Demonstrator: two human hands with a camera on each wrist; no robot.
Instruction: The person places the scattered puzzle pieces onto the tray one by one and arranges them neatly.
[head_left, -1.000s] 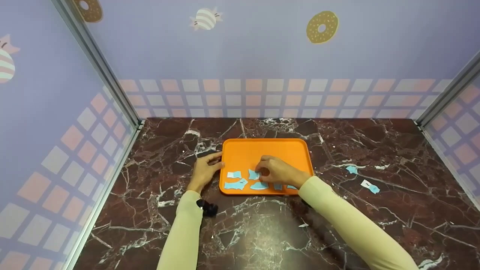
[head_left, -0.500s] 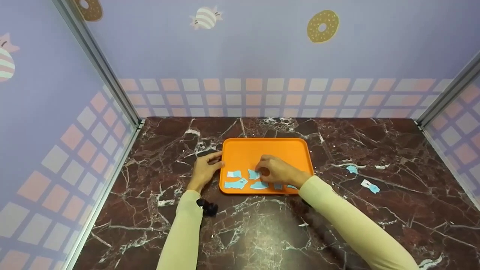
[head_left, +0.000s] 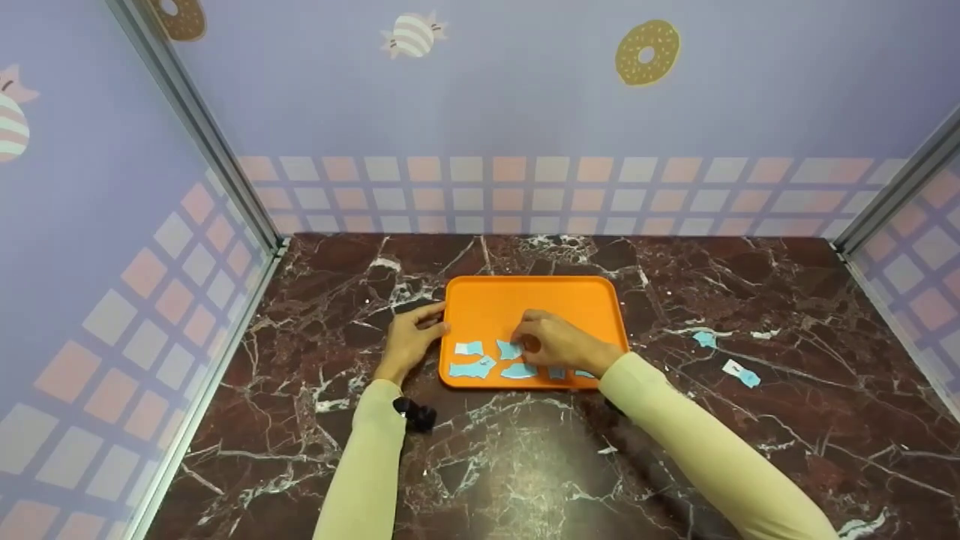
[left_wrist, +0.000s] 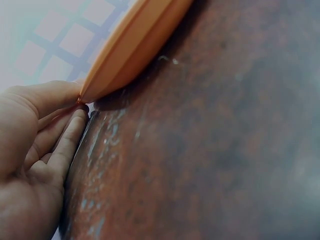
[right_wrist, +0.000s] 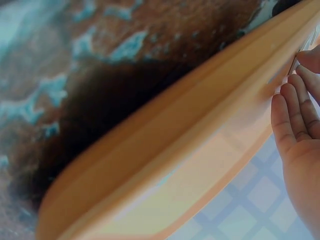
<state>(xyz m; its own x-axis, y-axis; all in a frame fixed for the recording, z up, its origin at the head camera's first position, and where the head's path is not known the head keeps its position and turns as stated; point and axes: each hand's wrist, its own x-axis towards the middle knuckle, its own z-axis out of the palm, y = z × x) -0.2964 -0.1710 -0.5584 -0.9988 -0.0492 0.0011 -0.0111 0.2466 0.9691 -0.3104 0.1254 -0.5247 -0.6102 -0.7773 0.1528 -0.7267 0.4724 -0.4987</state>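
An orange tray (head_left: 555,296) lies on the dark marbled table. My left hand (head_left: 409,341) holds its left edge, thumb over the rim and fingers against the outside; the left wrist view shows the thumb and fingertips meeting at the tray's rim. Over the tray's middle, my right hand (head_left: 561,341) pinches a torn light-blue piece of paper (head_left: 507,349) between thumb and index finger, close to the tray floor. A blue-and-white scrap (head_left: 469,348) lies to its left. Nearer the front rim are a marked blue scrap (head_left: 471,367) and another blue scrap (head_left: 517,370). The right wrist partly covers more scraps.
Right of the tray, a small blue scrap (head_left: 705,340) and a blue-and-white scrap (head_left: 741,373) with a dark mark lie on the table (head_left: 750,450). Patterned walls (head_left: 525,112) enclose the back and both sides.
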